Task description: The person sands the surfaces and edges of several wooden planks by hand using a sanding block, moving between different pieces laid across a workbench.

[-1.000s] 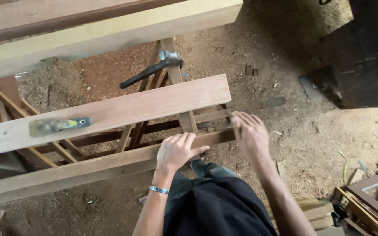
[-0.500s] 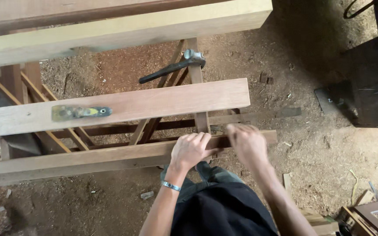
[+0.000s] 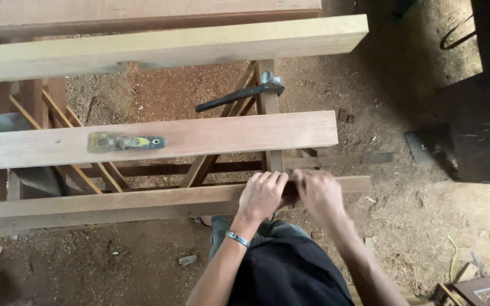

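— Step in hand? Apparently fitting or working the nearest long reddish-brown wooden rail, both hands meeting on it near its right end.

— Grips? Left hand curled over the rail's top edge, clenched on it; right hand blurred, closure impossible to tell.

— Next move? Probably firm, steady pressure at that same spot.

— Elsewhere? Black-handled metal hammer on the frame beyond; worn yellow-green flat tool on the pale middle plank.

Bare forearms, silver bracelet on L wrist, black top.
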